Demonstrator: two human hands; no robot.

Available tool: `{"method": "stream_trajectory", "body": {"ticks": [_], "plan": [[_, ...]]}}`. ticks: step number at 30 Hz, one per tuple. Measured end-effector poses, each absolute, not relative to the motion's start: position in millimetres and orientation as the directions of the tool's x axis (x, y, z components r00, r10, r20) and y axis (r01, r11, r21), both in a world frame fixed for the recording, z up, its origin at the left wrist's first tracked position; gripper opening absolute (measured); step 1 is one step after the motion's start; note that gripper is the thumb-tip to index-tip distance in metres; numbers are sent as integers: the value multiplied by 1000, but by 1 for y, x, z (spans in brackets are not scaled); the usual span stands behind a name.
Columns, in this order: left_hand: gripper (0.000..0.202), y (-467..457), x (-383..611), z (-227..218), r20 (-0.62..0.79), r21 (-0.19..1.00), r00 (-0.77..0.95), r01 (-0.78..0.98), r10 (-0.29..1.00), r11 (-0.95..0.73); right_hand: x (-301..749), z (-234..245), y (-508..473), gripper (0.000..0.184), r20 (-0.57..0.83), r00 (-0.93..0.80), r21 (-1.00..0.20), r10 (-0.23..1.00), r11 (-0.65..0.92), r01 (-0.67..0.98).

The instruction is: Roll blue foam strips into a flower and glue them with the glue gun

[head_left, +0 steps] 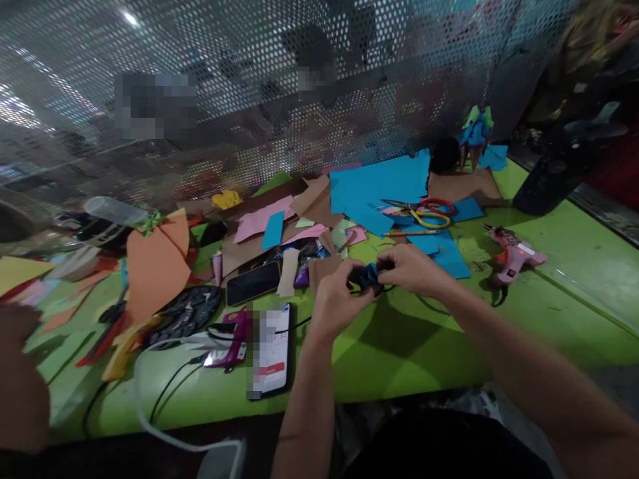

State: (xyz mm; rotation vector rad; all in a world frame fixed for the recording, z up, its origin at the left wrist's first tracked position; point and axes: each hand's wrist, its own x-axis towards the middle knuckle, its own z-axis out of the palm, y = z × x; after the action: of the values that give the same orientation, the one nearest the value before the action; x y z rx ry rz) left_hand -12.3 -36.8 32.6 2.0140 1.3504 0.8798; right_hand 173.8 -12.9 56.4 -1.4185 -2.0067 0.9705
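Over the green table (394, 372), a small curled piece of blue craft sheet (369, 274) is pinched between both hands. My left hand (342, 296) grips its left side, thumb below and fingers bent above. From the right, my right hand (409, 267) closes its fingertips on the opposite side. The fingers cover much of the piece, so its full shape is hidden. Behind the hands lie a pencil (412, 233) and scissors (424, 211) with red and yellow handles. A large blue sheet (379, 183) spreads further back.
A pink glue gun (516, 259) lies at right, near a dark bottle (549, 173). Two phones (272, 352) and a purple packet (229, 342) with cables sit at left. Orange sheets (154, 273), a yellow glue gun (130, 346) and another person's arm (22, 379) are further left.
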Motion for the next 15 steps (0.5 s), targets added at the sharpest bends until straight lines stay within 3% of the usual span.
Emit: {"method": "stream_trajectory", "body": {"ticks": [5, 11, 15], "plan": [[32, -41, -12, 37, 212, 714, 293, 605, 932, -352, 174, 55, -12, 5, -3, -347, -784, 938, 213, 583], [31, -41, -13, 41, 171, 768, 321, 549, 932, -330, 173, 56, -14, 5, -25, -346, -773, 938, 201, 601], [32, -43, -10, 46, 162, 725, 310, 606, 937, -326, 172, 58, -15, 5, -17, -341, -759, 940, 210, 616]]}}
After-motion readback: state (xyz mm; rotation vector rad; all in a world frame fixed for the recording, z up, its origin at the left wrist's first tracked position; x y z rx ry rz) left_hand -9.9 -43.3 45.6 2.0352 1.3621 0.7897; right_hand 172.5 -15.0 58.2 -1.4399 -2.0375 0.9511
